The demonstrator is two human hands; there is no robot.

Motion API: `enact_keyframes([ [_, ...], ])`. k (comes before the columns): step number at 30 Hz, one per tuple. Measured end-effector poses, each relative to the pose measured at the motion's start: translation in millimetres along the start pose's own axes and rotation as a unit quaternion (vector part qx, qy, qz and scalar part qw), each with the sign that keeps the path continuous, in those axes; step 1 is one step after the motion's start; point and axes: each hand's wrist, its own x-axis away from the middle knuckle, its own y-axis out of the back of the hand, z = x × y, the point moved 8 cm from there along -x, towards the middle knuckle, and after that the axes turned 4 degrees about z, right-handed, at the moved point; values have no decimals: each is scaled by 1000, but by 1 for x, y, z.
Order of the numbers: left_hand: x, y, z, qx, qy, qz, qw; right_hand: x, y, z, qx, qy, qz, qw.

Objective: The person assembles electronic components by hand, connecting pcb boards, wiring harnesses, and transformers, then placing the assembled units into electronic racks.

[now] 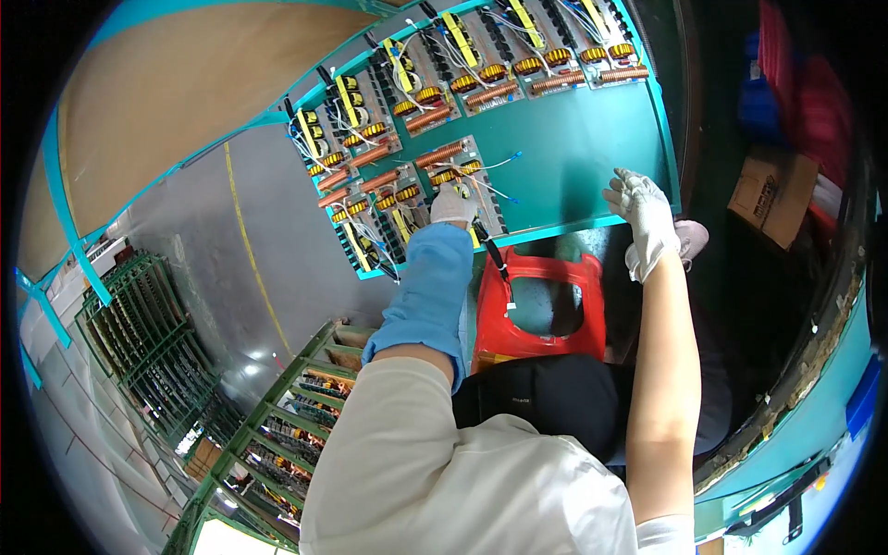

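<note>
My left hand point(453, 203), in a white glove with a blue sleeve above it, rests on a circuit board point(491, 215) in the near row of a green tray point(592, 129). Its fingers look bent around the parts in the board's middle, though their tips are hidden. That board carries a copper coil point(440, 154) and yellow-black ring coils; white leads with blue ends reach out to its right. Over the tray's near right corner, my right hand point(645, 215), also gloved in white, is open with fingers apart and nothing in it.
Similar circuit boards point(481, 79) fill the tray's far side and near left. A red plastic stool point(592, 301) stands below the tray's near edge. Green racks holding boards point(153, 319) are at the left and lower left. A cardboard box point(772, 196) lies at the right.
</note>
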Motion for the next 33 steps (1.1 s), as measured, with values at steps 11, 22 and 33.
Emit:
enact_keyframes([
  [11, -2, -2, 3, 7, 2, -25, 1000, -7, -4, 0, 7, -9, -2, 1000],
  [22, 31, -5, -13, 118, 73, -55, 989, 62, -4, 48, 7, 67, 5, 998],
  [33, 7, -42, 20, 151, 134, -25, 979, 264, 44, 16, -116, 139, -32, 983],
])
